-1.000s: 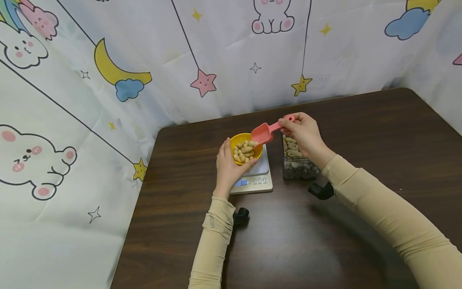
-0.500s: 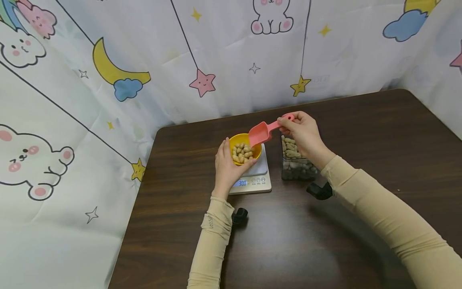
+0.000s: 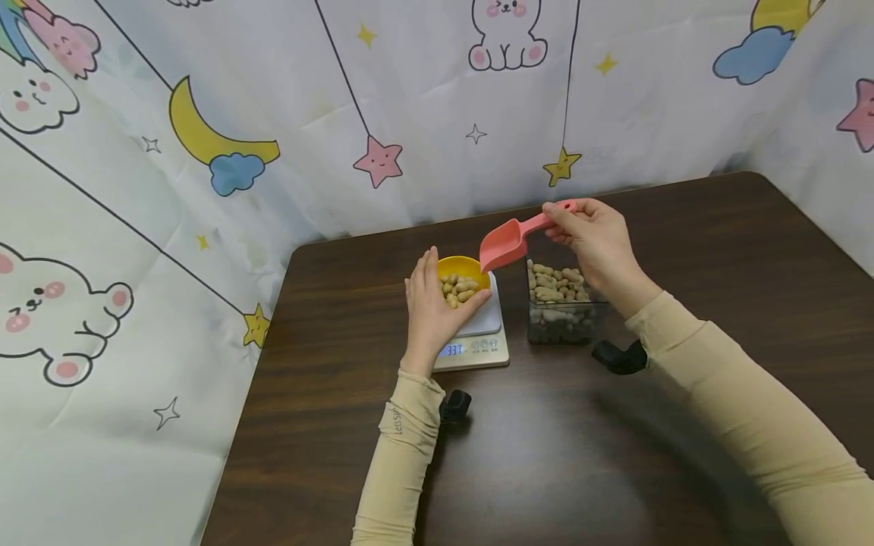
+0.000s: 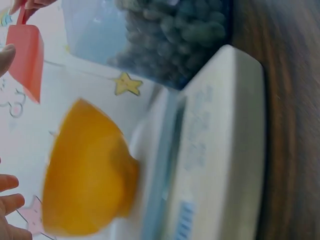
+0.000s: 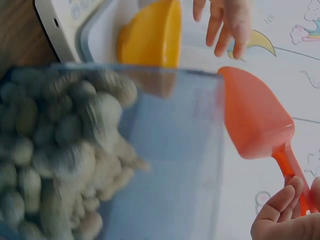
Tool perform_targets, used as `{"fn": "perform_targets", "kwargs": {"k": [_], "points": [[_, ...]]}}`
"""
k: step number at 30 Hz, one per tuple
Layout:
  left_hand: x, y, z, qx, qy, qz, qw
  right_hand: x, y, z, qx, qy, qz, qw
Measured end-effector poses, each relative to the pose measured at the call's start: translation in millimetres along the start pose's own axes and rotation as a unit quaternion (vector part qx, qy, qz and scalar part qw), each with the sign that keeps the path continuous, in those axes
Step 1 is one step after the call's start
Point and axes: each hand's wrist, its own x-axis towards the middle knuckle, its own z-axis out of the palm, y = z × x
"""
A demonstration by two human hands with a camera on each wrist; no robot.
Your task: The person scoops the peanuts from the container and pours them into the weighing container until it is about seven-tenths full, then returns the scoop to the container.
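A yellow bowl (image 3: 459,265) with peanuts (image 3: 460,287) in it stands on a kitchen scale (image 3: 481,355), whose lit display starts with 33. Around the bowl's left and near side, my left hand (image 3: 437,315) is spread with straight fingers; the left wrist view shows a gap between its fingertips (image 4: 12,200) and the bowl (image 4: 87,175). My right hand (image 3: 601,246) pinches the handle of a pink scoop (image 3: 505,244), held up and tilted just right of the bowl's rim. The scoop (image 5: 257,117) looks empty in the right wrist view.
A clear plastic box (image 3: 563,322) of unshelled peanuts (image 5: 75,150) stands right of the scale, below my right hand. The dark wooden table (image 3: 328,341) ends at a patterned curtain (image 3: 423,91) behind. A black wrist mount (image 3: 617,356) hangs under the right wrist.
The scoop has lifted off the bowl's edge and moved up and right. My left hand's fingers have straightened. The scale's reading rose from 30.0 to about 33.
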Motion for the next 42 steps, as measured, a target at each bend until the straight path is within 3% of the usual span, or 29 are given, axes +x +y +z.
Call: {"fn": "perform_targets", "kwargs": {"k": [11, 19, 23, 36, 42], "points": [[-0.4, 39.4, -4.4, -0.003, -0.026, 0.067, 0.9974, -9.3, -31.0, -33.6, 0.08, 0.022, -0.055, 0.995], [1.8, 62.7, 7.2, 0.013, -0.054, 0.111, 0.9922, -11.9, -45.2, -56.3, 0.113, 0.047, -0.077, 0.9895], [2.9, 68.7, 15.9, 0.021, -0.07, 0.118, 0.9904, -14.7, -44.8, -65.1, 0.118, 0.064, -0.081, 0.9877], [-4.4, 77.3, 46.9, 0.053, -0.109, 0.12, 0.9853, -18.2, -28.8, -75.6, 0.08, 0.084, -0.086, 0.9895], [-5.3, 77.3, 54.6, 0.069, -0.115, 0.104, 0.9855, -21.8, -13.5, -77.4, 0.012, 0.081, -0.09, 0.9925]]}}
